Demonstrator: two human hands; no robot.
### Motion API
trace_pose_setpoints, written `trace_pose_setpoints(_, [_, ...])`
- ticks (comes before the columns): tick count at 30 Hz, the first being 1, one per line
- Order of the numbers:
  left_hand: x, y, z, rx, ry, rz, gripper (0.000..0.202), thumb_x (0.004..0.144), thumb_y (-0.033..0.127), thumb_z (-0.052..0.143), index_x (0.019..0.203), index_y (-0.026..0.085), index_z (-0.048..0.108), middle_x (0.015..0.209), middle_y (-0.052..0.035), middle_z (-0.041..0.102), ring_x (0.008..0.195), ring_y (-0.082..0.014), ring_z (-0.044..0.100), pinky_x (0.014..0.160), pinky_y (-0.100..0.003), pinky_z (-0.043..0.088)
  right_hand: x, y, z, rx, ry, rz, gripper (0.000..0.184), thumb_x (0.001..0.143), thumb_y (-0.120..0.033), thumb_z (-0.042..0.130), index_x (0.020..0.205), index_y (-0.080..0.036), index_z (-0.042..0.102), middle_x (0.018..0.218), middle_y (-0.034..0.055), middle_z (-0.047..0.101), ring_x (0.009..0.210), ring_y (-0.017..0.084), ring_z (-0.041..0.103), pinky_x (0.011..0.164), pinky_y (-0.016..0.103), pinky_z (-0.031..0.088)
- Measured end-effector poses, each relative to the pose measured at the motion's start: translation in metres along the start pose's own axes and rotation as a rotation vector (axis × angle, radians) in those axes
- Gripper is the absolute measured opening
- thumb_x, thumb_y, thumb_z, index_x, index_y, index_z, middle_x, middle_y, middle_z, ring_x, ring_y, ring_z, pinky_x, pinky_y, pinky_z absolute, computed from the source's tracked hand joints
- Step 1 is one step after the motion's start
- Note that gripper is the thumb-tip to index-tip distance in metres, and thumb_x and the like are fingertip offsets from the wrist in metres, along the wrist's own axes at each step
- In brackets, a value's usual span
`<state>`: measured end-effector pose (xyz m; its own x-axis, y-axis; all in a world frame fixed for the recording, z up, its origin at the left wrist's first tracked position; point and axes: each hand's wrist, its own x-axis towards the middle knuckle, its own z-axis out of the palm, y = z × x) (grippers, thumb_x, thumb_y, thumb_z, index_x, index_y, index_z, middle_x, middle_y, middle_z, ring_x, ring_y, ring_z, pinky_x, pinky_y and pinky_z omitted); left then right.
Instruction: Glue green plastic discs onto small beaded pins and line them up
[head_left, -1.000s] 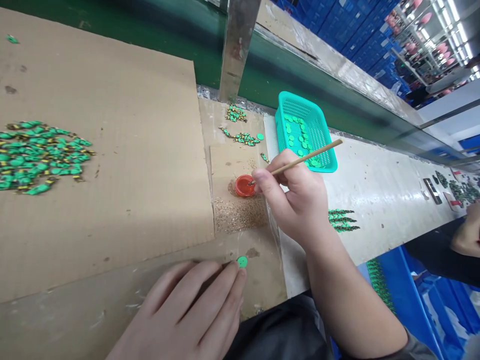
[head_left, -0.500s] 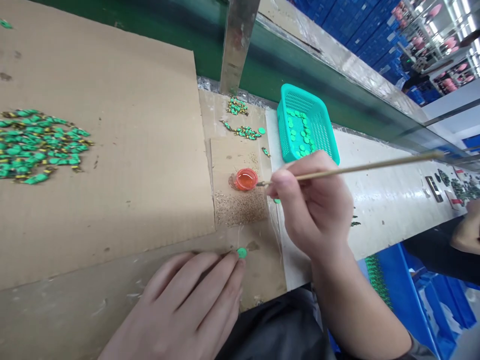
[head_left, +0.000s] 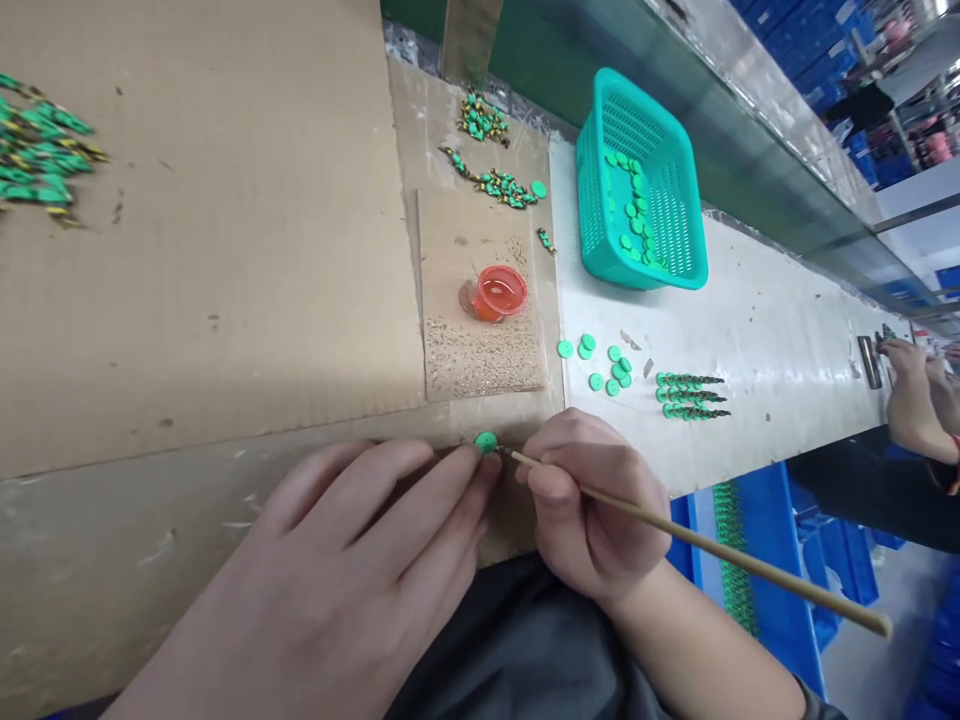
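Between the fingertips of my left hand [head_left: 367,540] is a small round green disc [head_left: 486,441], pinched near the bench's front edge. My right hand [head_left: 600,505] grips a thin wooden-handled brush [head_left: 712,540] like a pen. Its fine tip is right beside the disc; whether they touch I cannot tell. Beyond both hands, a small red cup [head_left: 501,292] of orange-looking liquid stands on a piece of cardboard [head_left: 480,225] dotted with many specks. Several loose green discs [head_left: 615,375] lie to the right of it.
A teal basket [head_left: 643,250] with green discs stands at the back right. Small green-and-gold figures [head_left: 502,187] lie behind the cup, more [head_left: 45,150] at far left. Rows of dark-tipped green pieces [head_left: 688,395] lie to the right. Another person's hands [head_left: 919,395] are at far right.
My right hand has brought the brush from beside the red cup down to the disc in my left hand. The view has shifted, uncovering loose discs and rows on the right.
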<state>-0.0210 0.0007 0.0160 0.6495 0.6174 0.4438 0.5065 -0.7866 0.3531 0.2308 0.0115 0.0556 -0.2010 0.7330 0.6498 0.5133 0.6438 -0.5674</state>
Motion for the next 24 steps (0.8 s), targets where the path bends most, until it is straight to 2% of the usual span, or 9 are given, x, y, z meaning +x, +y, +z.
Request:
trace_pose_setpoints(6, [-0.0014, 0.0012, 0.0022, -0.007, 0.001, -0.027, 0.047, 0.124, 0.036, 0.061, 0.166, 0.028, 0.082, 0.164, -0.0051, 0.082, 0.146, -0.0342, 0.073, 0.126, -0.059, 0.061, 0.0009, 0.0022, 0.001, 0.013, 0.012, -0.002, 0.014, 0.126, -0.015, 0.067, 0.114, -0.02, 0.071, 0.085, 0.0024, 0.078, 0.071, 0.018, 0.076, 0.064, 0.033, 0.069])
trace_pose_setpoints(12, [-0.0033, 0.001, 0.0013, -0.01, -0.009, -0.017, 0.05, 0.123, 0.036, 0.063, 0.169, 0.023, 0.079, 0.165, -0.0078, 0.081, 0.147, -0.0357, 0.072, 0.125, -0.061, 0.063, 0.0022, 0.0028, 0.0004, 0.012, -0.023, 0.014, 0.015, 0.126, -0.013, 0.065, 0.114, -0.02, 0.07, 0.087, 0.003, 0.079, 0.072, 0.017, 0.076, 0.065, 0.032, 0.069])
trace_pose_setpoints(19, [-0.0058, 0.0022, 0.0041, -0.011, 0.006, -0.03, 0.05, 0.126, 0.037, 0.06, 0.17, 0.026, 0.079, 0.164, -0.006, 0.082, 0.147, -0.0343, 0.073, 0.128, -0.06, 0.062, 0.005, 0.0025, -0.0003, -0.001, -0.042, 0.027, 0.01, 0.124, -0.015, 0.067, 0.119, -0.023, 0.069, 0.088, 0.0008, 0.078, 0.07, 0.019, 0.076, 0.065, 0.033, 0.07])
trace_pose_setpoints(24, [-0.0084, 0.0021, 0.0049, -0.03, -0.011, -0.058, 0.051, 0.125, 0.037, 0.063, 0.173, 0.03, 0.078, 0.164, -0.0053, 0.083, 0.15, -0.0346, 0.074, 0.13, -0.059, 0.064, 0.0034, 0.0047, 0.0032, 0.018, -0.005, 0.023, 0.009, 0.124, -0.017, 0.068, 0.12, -0.025, 0.071, 0.085, 0.0015, 0.079, 0.066, 0.02, 0.075, 0.059, 0.034, 0.068])
